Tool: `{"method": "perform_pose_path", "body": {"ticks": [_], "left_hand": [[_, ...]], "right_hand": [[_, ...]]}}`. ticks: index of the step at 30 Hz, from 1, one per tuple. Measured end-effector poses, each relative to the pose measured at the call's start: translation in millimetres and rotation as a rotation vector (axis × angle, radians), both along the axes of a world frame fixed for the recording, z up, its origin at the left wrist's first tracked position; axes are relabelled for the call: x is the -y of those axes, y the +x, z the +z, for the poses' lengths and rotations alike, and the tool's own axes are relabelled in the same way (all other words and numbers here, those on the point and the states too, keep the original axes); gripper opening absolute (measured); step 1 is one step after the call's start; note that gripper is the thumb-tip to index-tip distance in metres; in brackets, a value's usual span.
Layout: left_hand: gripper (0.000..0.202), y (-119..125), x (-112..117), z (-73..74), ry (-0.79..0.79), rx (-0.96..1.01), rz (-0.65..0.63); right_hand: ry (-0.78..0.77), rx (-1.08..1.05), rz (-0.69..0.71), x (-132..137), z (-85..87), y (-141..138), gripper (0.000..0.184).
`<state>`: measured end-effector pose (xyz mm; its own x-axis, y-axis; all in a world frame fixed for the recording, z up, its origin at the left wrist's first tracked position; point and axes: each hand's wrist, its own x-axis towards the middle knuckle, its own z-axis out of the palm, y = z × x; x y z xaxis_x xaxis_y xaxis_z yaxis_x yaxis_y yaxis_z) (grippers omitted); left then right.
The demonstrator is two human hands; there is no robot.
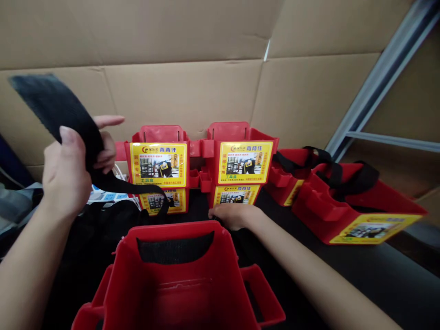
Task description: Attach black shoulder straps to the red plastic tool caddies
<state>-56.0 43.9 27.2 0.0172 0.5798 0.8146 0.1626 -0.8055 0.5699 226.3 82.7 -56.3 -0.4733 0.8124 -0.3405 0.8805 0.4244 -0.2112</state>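
Note:
My left hand (74, 169) is raised at the left, thumb and fingers closed on a black webbing strap (77, 110), with the index finger stretched out. The strap's flat end sticks up above the hand; its other part curves down behind the nearest box. That red plastic tool box (185, 293) stands in front of me, its open top towards me. A band of the same black webbing (177, 249) crosses its inner back wall. Behind the box's far right corner is my right hand (235, 215), fingers curled low; what they grip is hidden.
Stacked red tool boxes (244, 133) with yellow labels stand at the back. At the right are more red boxes (319, 206) with black straps attached. Cardboard (178, 96) lines the back, and a metal frame bar (381, 73) slants at right. Black straps (106, 220) lie left.

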Motion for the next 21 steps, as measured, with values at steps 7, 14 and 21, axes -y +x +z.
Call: {"method": "perform_pose_path", "body": {"ticks": [7, 14, 21], "left_hand": [[0.044, 8, 4, -10.2, -0.377, -0.716, -0.161], [0.046, 46, 2, -30.0, -0.604, -0.954, -0.444], [0.032, 70, -2, -52.4, -0.442, -0.81, -0.366]], "right_hand": [[0.002, -0.004, -0.108, -11, -21.5, -7, 0.03], [0.002, -0.347, -0.041, 1, 16.2, 2, 0.009], [0.046, -0.897, -0.219, 9, 29.4, -13, 0.012]]}}
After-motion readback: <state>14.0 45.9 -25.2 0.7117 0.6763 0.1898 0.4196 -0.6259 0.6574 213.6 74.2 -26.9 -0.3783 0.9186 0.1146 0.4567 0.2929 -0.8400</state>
